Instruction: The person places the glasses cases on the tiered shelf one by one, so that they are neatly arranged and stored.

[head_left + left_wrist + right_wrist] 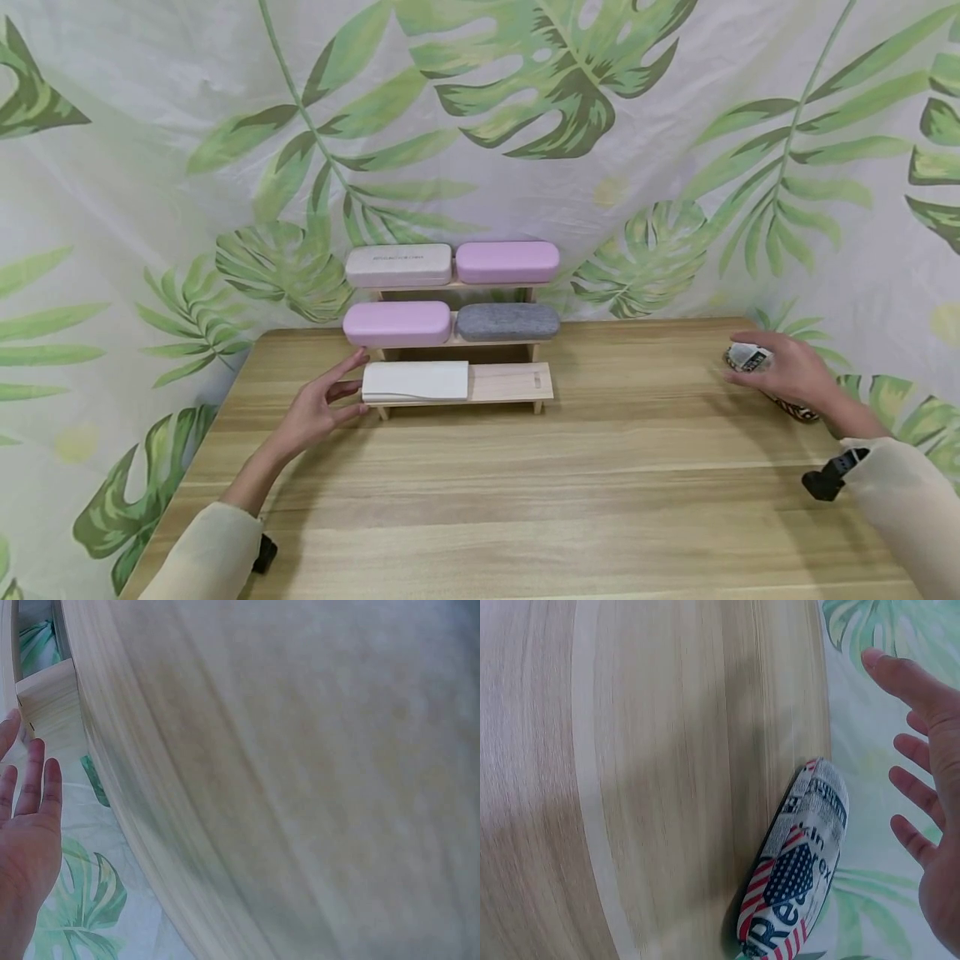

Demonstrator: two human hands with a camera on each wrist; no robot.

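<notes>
My left hand (318,410) reaches to the left end of the lowest tier of a wooden stand (510,382), fingers spread beside a white glasses case (416,381). In the left wrist view the same hand (30,847) shows straight fingers and a bare palm. At the table's right side my right hand (795,375) hovers over a glasses case (746,358) with a newspaper-and-flag print. In the right wrist view that case lies on the tabletop near the edge, and the fingers (919,787) are spread apart from it.
On the top tier sit a light grey case (399,265) and a pink case (507,262). The middle tier carries another pink case (397,323) and a dark grey case (507,322). Behind the wooden table (600,500) hangs a leaf-print cloth (525,192).
</notes>
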